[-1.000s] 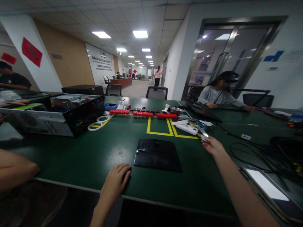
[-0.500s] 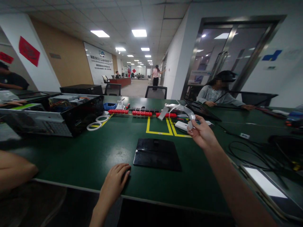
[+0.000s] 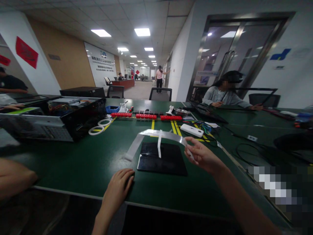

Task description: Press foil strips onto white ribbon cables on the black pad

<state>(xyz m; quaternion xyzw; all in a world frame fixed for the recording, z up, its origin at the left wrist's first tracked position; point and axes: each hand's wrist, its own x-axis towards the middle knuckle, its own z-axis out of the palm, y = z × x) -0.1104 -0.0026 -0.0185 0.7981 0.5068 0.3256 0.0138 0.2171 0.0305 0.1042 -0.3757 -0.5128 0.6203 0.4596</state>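
Note:
My right hand is closed, pinching one end of a long, flat, silvery strip between thumb and fingers. The strip arches leftward in the air over a glossy black rectangular panel on the green table. A narrow white piece hangs down from the middle of the strip, in front of the panel. My left hand rests near the front table edge, left of the panel, palm down with its fingers out. Dark shadow under these fingers hides whether anything lies there.
An opened computer case stands on the left, with two white rings beside it. Red power strips line the back. A white oblong device and coloured wires lie at right. Another person's arm rests at lower left.
My right hand has come lower and nearer, carrying the silvery strip from the back of the table to above the black panel. My left hand stays where it was.

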